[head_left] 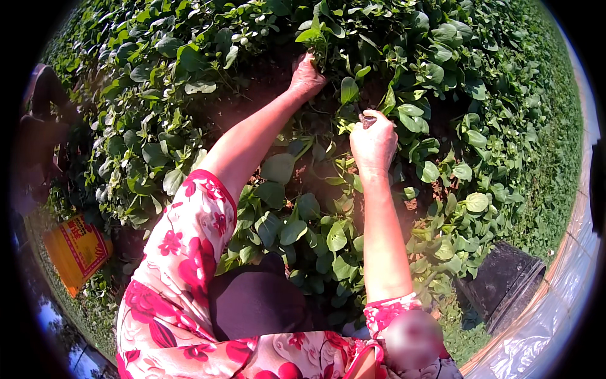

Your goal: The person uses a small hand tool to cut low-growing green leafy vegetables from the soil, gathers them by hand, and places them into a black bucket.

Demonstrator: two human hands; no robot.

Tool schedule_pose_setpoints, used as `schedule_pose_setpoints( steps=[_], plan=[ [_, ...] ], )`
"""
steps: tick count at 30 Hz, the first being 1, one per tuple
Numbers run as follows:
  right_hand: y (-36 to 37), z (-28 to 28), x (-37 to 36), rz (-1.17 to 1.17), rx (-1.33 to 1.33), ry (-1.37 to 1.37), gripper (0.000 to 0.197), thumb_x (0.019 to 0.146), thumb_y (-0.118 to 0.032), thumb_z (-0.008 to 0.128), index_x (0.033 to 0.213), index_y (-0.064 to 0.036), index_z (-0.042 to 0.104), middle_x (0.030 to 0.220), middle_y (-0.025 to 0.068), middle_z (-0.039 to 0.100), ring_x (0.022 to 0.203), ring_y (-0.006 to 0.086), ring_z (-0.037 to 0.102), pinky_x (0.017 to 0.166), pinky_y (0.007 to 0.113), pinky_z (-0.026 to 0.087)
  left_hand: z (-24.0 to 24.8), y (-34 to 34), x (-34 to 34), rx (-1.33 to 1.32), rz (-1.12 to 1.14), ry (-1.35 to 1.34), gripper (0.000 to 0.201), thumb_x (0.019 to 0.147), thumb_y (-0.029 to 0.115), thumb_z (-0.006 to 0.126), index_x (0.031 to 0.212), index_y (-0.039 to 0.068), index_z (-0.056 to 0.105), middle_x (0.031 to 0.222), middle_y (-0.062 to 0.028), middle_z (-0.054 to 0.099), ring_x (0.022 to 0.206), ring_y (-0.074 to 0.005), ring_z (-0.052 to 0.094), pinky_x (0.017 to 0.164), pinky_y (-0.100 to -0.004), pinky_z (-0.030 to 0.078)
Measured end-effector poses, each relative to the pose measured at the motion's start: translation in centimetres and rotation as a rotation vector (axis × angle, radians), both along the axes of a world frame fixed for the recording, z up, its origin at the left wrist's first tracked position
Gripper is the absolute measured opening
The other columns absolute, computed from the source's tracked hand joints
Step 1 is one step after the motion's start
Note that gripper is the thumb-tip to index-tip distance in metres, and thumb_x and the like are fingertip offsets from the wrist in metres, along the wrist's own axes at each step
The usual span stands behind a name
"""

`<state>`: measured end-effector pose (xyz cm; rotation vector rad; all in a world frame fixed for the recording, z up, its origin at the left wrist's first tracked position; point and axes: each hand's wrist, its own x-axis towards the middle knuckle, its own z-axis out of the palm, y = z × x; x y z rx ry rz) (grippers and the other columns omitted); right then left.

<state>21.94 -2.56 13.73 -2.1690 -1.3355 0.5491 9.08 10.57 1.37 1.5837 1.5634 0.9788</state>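
Note:
I have my left arm stretched out to the far middle of a dense leafy green bed. There my left hand (307,77) is closed around a bunch of leafy greens (314,36); the fingertips are partly hidden by leaves. Nearer and to the right, my right hand (374,144) is wrapped round a short dark handle (368,120). What the handle belongs to is hidden among the foliage. Between my forearms and my dark-clothed knee (255,303) stand more broad-leaved plants (281,211), some with pale stems lying over.
A yellow container (77,251) with a red label sits at the left. To the lower right, a black bucket (502,281) lies tilted beside clear plastic sheeting (536,338). Part of another person (44,126) shows dimly at the left rim. Brown soil appears between the plants.

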Motion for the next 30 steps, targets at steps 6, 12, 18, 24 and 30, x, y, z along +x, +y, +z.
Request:
schedule_pose_setpoints(
  steps=[6,12,18,24,30],
  plan=[
    [3.7,0.1,-5.4,0.009,0.02,0.155,0.016,0.073,-0.01,0.056,0.082,-0.0028,0.068,0.074,0.0219,0.064,0.076,0.0389,0.064,0.071,0.043,0.05,-2.8,5.3,-1.3,-0.019,-0.071,0.445,0.045,0.067,0.027,0.069,0.108,0.009,0.06,0.102,-0.0205,0.061,0.094,-0.037,0.06,0.082,-0.0436,0.05],
    [7.6,-2.2,-3.0,0.102,0.007,-0.021,0.016,0.071,-0.01,0.056,0.082,-0.0044,0.067,0.078,0.0227,0.064,0.08,0.0392,0.064,0.073,0.044,0.052,-2.5,6.9,4.6,-0.262,0.02,0.514,0.025,0.067,0.026,0.069,0.085,0.009,0.069,0.09,-0.0159,0.067,0.083,-0.0278,0.066,0.069,-0.0383,0.053],
    [4.0,1.9,-2.1,0.208,-0.068,0.007,0.02,0.073,-0.008,0.057,0.09,-0.0048,0.068,0.079,0.0215,0.065,0.079,0.0365,0.064,0.073,0.04,0.052,-5.0,8.2,0.2,-0.167,0.033,0.132,0.033,0.077,0.023,0.058,0.103,0.003,0.063,0.104,-0.018,0.064,0.097,-0.0324,0.062,0.078,-0.0395,0.051],
    [0.4,0.8,-1.3,0.163,-0.068,0.088,0.022,0.072,-0.005,0.059,0.091,-0.0015,0.068,0.085,0.0199,0.066,0.083,0.0329,0.066,0.076,0.037,0.051,-1.7,5.6,-4.5,0.014,-0.345,0.332,0.05,0.069,0.011,0.066,0.118,0.005,0.055,0.112,-0.0194,0.059,0.104,-0.0345,0.056,0.089,-0.0368,0.046],
    [6.6,-2.5,-4.8,0.259,-0.016,0.014,0.017,0.073,-0.008,0.057,0.086,-0.0033,0.067,0.078,0.0212,0.065,0.078,0.0372,0.064,0.072,0.042,0.052,-3.0,4.2,-7.1,0.143,-0.324,-0.426,0.038,0.079,0.013,0.067,0.114,0.007,0.055,0.102,-0.0108,0.064,0.091,-0.0271,0.062,0.081,-0.0389,0.052]
  ],
)
